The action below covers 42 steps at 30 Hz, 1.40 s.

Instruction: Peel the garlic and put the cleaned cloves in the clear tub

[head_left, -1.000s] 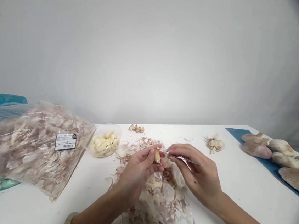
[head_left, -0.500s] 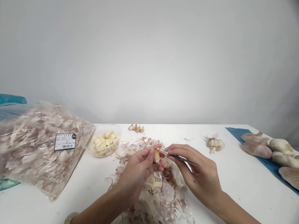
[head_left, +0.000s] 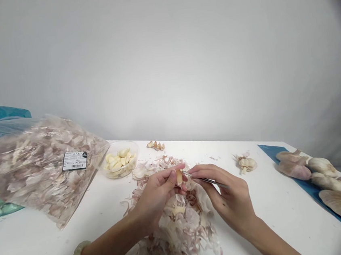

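Between the fingers and thumb of my left hand (head_left: 161, 189) is a garlic clove (head_left: 180, 177), yellowish and held upright. My right hand (head_left: 225, 188) grips a thin metal tool (head_left: 208, 180) whose tip meets the upper right side of the clove; whether it is a small knife or tweezers I cannot tell. Under both hands lies a heap of garlic skins (head_left: 181, 227), pale and pinkish. Behind the heap, to the left, peeled cloves (head_left: 120, 160) fill a clear plastic bowl (head_left: 133, 145).
A big clear bag of garlic skins (head_left: 36, 157) with a price label (head_left: 74, 160) stands at the left. Several brownish cloves (head_left: 155, 145) lie at the back. To the right are a partly broken garlic bulb (head_left: 245, 163) and whole bulbs (head_left: 322, 166) on a blue sheet (head_left: 270, 151).
The tool's tip has shifted slightly on the clove, and my right hand has tilted a little. My left hand keeps its hold on the clove.
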{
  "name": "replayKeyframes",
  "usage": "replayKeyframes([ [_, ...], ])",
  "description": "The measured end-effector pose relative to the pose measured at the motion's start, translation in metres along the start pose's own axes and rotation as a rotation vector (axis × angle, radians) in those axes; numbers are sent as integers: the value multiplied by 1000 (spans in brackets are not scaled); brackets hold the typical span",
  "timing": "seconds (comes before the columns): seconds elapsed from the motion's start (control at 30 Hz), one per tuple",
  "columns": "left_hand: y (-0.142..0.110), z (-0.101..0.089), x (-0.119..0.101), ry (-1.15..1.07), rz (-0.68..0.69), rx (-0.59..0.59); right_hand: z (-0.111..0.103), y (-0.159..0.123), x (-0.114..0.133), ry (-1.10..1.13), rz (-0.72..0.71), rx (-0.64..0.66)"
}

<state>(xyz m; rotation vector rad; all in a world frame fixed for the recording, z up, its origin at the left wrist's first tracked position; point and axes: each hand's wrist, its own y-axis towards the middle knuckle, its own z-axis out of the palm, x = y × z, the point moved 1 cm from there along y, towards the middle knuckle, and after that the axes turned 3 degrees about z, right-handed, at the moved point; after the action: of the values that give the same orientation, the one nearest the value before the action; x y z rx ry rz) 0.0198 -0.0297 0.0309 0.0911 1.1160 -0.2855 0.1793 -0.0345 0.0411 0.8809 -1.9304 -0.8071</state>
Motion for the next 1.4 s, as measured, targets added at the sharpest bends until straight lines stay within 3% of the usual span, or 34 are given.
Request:
replayKeyframes([
  [0.2, -1, 1, 1, 38, 2, -13, -2, 1, 1, -6, -30, -3],
  [0.53, -3, 5, 2, -10, 13, -17, -5, -5, 3, -240, -160, -29],
  [0.77, -6, 11, 3, -117, -24, 41, -4, -6, 10, -332, -239, -66],
  [0.93, -6, 12, 4, -168, -47, 86, -4, -4, 13, -337, -254, -86],
  [1.13, -2, 6, 0, -152, -32, -8, -5, -6, 12, -334, -257, -63],
  [1.4, 0, 1, -2, -194, -37, 23, -4, -11, 10, -308, -246, -27],
])
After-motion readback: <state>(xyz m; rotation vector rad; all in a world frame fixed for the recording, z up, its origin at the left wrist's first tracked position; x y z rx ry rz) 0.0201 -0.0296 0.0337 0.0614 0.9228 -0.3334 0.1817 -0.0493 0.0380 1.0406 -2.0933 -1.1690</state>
